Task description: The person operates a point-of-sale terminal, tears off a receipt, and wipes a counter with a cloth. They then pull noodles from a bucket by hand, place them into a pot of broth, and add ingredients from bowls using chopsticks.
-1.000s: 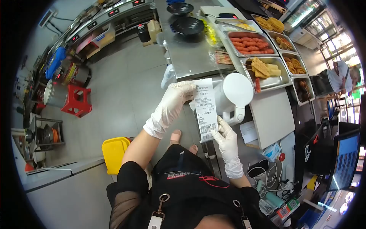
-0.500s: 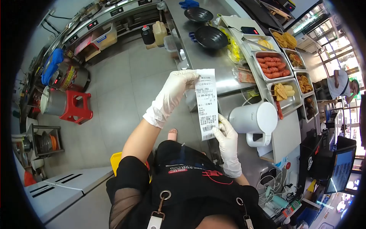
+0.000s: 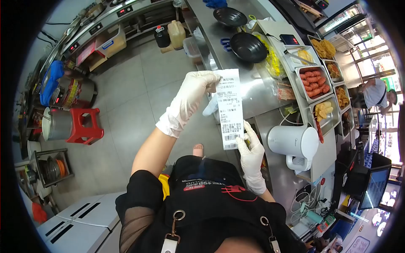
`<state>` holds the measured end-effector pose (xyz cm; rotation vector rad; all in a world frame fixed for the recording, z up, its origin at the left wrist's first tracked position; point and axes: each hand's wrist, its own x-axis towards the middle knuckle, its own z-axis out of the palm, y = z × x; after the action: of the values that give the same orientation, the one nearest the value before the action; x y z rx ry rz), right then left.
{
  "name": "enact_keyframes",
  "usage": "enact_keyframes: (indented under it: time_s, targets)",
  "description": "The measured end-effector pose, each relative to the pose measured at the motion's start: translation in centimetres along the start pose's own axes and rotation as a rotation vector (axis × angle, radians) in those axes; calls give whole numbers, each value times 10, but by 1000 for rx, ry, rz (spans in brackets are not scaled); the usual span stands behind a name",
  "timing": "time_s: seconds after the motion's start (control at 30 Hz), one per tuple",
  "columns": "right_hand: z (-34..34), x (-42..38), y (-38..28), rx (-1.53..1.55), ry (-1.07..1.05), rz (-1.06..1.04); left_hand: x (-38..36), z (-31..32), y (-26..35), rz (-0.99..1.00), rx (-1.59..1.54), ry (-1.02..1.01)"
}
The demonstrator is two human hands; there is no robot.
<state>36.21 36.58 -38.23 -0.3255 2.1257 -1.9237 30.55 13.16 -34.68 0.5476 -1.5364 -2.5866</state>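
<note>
A long white printed receipt [image 3: 229, 110] hangs upright between my two hands in front of my body. My left hand [image 3: 190, 99], in a white glove, pinches its upper left edge. The lower right edge is gripped by my right hand [image 3: 252, 154], gloved as well, with the thumb lying over the paper near the barcode. Black printed lines and a barcode cover the paper's face; most of the small text is too fine to read. To the right of my right hand stands a white electric kettle [image 3: 291, 143] on the counter.
Two black bowls [image 3: 249, 47] sit on the steel counter [image 3: 257, 88]. Metal trays hold red sausages [image 3: 313, 83] and other food. A red stool [image 3: 85, 126] bears a pot [image 3: 59, 122] at left. Another person [image 3: 376, 93] is at far right.
My view has shifted a little, so the counter and trays appear farther right. Both hands keep hold of the receipt, which is raised slightly.
</note>
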Motion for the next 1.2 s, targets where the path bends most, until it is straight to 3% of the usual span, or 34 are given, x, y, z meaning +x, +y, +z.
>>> enact_keyframes:
  time_s: [0.43,1.2]
  targets:
    - [29,11,-9,-15,-41,-47,-1,-27,25,34,102,50]
    - [-32,-18,-11,-84,-8,-118,-23,38,11,114,187,-4]
